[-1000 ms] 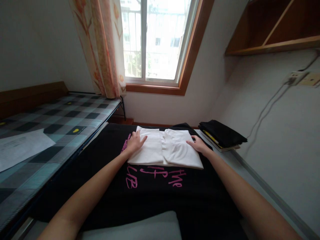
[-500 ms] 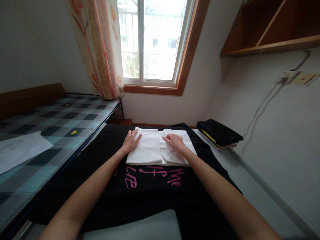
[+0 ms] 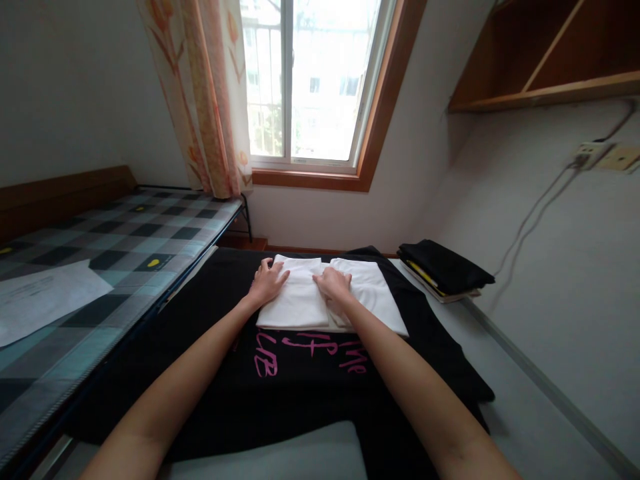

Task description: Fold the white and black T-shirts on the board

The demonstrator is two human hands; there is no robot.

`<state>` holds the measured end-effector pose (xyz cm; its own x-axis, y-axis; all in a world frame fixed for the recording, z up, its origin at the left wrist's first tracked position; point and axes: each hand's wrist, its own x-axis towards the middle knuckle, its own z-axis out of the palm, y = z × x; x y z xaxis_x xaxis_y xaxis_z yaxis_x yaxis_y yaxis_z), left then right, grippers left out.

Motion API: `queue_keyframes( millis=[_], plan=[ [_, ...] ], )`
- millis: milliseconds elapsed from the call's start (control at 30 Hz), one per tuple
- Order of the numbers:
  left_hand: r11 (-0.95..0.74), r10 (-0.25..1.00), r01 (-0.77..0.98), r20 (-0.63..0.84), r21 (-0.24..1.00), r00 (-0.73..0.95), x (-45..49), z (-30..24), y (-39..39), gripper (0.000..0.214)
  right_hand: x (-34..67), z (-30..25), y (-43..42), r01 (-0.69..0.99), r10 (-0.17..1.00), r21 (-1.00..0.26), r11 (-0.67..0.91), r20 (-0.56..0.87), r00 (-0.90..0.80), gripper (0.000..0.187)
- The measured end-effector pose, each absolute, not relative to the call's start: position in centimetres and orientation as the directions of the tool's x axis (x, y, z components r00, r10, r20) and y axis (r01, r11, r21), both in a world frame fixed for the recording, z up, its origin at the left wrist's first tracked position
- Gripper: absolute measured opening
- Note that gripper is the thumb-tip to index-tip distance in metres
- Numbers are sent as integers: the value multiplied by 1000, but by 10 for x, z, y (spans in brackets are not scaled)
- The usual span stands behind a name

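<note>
A white folded cloth (image 3: 295,303), probably a garment, lies with two panels side by side and a narrow gap between them. At its far left edge my left hand (image 3: 267,279) rests open, the fingers spread on the fabric. My right hand (image 3: 334,283) is over the gap near the middle, its thumb pointing left, apart from the partly curled fingers; it touches the cloth without visibly lifting any of it. Beneath lies a black cloth (image 3: 210,387) with pink lettering, part of which shows below the white one.
A bed with a checked mattress (image 3: 185,230) stands at left, holding a paper sheet (image 3: 45,300). On the right are a black pouch (image 3: 445,263) over books and a wall socket (image 3: 590,155) with a cable. A wooden shelf (image 3: 545,93) hangs above. A grey surface (image 3: 280,453) shows in front.
My right hand has moved left across the white cloth, from the right panel to the gap. My left hand stays at the left edge. The view has shifted slightly.
</note>
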<state>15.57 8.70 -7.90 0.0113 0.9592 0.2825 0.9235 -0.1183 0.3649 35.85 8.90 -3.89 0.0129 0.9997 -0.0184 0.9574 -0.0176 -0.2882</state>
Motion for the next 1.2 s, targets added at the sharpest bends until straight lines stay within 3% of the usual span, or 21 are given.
queue_keyframes(
  millis=[167, 267, 400, 533, 633, 767, 867, 1000, 1200],
  plan=[
    [-207, 954, 953, 262, 220, 146, 166, -74, 80, 49, 368, -43, 88, 970, 998, -240, -36, 46, 48, 36],
    [-297, 931, 949, 255, 110, 262, 172, -78, 76, 58, 368, -45, 86, 982, 982, -191, -11, 184, 46, 38],
    [-357, 921, 929, 203, 100, 332, 171, -84, 74, 70, 360, -51, 82, 966, 920, -107, 234, 346, -184, 36],
    [-402, 910, 905, 174, 140, 377, 167, -84, 77, 71, 354, -63, 81, 890, 873, -69, 451, 242, -424, 49],
    [-392, 916, 904, 165, 170, 366, 162, -83, 81, 71, 353, -71, 79, 894, 896, -87, 440, 116, -430, 64],
    [-252, 964, 942, 142, 222, 224, 156, -83, 84, 70, 354, -74, 75, 900, 906, -108, 423, 89, -415, 75],
    [-244, 960, 953, 184, 177, 212, 160, -82, 79, 67, 354, -74, 72, 905, 913, -121, 407, 81, -400, 76],
    [-365, 913, 930, 207, 38, 350, 178, -79, 61, 60, 353, -75, 71, 913, 923, -139, 384, 82, -375, 76],
    [-298, 932, 951, 241, 82, 271, 202, -81, 44, 60, 354, -78, 72, 917, 929, -155, 367, 98, -356, 66]
  ],
)
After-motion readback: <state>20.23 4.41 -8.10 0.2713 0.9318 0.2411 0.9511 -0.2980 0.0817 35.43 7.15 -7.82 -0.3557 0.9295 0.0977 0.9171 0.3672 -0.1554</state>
